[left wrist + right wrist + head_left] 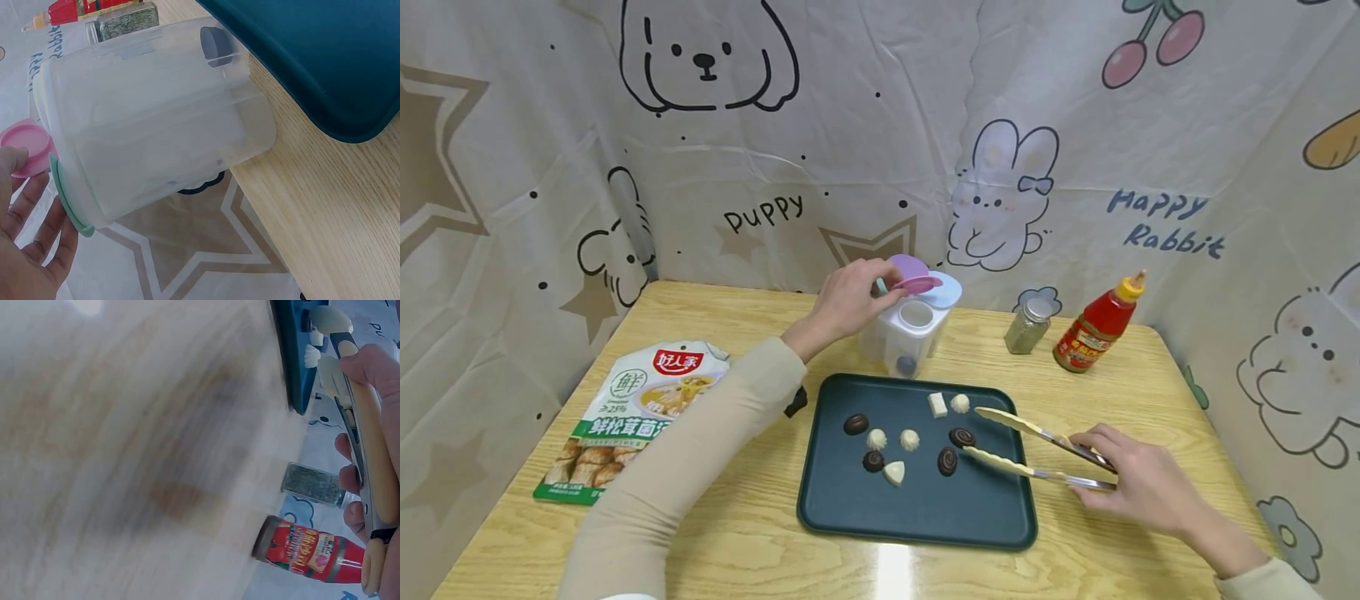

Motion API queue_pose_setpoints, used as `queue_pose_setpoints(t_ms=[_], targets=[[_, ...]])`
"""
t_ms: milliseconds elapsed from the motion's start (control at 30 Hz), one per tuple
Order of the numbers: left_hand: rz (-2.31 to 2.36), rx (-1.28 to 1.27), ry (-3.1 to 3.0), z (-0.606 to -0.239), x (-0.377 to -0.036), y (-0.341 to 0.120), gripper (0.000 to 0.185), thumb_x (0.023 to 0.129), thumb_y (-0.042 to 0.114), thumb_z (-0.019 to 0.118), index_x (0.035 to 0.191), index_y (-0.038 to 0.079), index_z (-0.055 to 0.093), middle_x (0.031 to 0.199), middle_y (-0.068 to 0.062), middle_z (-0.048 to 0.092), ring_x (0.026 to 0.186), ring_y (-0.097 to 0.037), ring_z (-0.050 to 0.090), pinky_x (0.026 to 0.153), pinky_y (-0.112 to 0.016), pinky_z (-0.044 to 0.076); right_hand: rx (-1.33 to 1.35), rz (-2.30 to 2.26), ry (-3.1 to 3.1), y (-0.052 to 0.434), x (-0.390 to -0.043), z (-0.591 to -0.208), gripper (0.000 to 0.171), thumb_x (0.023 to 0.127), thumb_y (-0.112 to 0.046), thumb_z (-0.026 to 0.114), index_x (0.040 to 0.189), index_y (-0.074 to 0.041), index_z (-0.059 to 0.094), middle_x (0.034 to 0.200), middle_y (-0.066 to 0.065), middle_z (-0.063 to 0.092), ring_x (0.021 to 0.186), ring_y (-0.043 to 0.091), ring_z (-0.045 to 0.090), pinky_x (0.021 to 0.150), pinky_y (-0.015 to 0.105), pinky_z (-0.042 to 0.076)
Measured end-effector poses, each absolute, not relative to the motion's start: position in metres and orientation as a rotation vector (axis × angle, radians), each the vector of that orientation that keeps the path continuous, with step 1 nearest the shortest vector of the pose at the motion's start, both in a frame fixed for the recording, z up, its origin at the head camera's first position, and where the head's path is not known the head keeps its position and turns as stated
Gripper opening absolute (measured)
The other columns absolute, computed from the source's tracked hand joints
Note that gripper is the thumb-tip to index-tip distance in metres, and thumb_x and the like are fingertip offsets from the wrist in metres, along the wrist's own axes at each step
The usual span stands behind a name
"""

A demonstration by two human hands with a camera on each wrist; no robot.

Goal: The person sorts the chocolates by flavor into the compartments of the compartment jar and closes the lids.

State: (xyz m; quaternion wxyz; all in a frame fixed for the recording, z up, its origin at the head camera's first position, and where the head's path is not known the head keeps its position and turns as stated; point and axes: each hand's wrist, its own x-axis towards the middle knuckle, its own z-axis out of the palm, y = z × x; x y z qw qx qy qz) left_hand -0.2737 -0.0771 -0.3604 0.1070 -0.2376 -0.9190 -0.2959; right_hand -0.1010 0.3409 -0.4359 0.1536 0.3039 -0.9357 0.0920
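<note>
My left hand pinches the raised pink lid of a translucent divided storage container behind the tray. Under that lid the round opening is uncovered; purple and light-blue lids stand beside it. A dark piece shows low inside the container. My right hand grips tongs, their cream tips spread over the tray's right side. On the dark green tray lie several white and dark chocolates. The tips hover near two dark swirled ones, apparently holding none.
At the left lies a mushroom-soup seasoning packet. Behind the tray, to the right, stand a spice jar and a red sauce bottle. A small black object sits left of the tray. Printed cloth borders the wooden table.
</note>
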Motion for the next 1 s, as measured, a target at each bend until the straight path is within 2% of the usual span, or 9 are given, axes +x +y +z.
queue_pose_setpoints(t_ms=[400, 733, 1000], targets=[[-0.874, -0.709, -2.697, -0.36, -0.273, -0.077, 0.016, 0.1, 0.027, 0.074, 0.112, 0.016, 0.074, 0.104, -0.004, 0.076, 0.096, -0.025, 0.068, 0.08, -0.037, 0.054, 0.801, 0.315, -2.779, 0.336, -0.098, -0.446, 0.044, 0.067, -0.03, 0.095, 0.104, -0.022, 0.073, 0.091, -0.018, 0.066, 0.071, -0.01, 0.046, 0.055, 0.017, 0.038], [-0.866, -0.709, -2.697, -0.361, -0.273, -0.076, 0.017, 0.1, 0.028, 0.074, 0.111, 0.016, 0.074, 0.105, -0.004, 0.076, 0.097, -0.027, 0.068, 0.08, -0.036, 0.053, 0.813, 0.339, -2.765, 0.333, -0.1, -0.447, 0.039, 0.067, -0.028, 0.094, 0.1, -0.024, 0.073, 0.089, -0.02, 0.065, 0.068, -0.012, 0.043, 0.054, 0.016, 0.036], [-0.865, -0.707, -2.699, -0.36, -0.272, -0.076, 0.016, 0.1, 0.028, 0.074, 0.111, 0.016, 0.074, 0.104, -0.004, 0.076, 0.096, -0.025, 0.066, 0.081, -0.036, 0.053, 0.903, 0.352, -2.66, 0.332, -0.108, -0.439, 0.042, 0.064, -0.024, 0.095, 0.1, -0.02, 0.073, 0.086, -0.014, 0.068, 0.065, -0.012, 0.044, 0.052, 0.012, 0.035]])
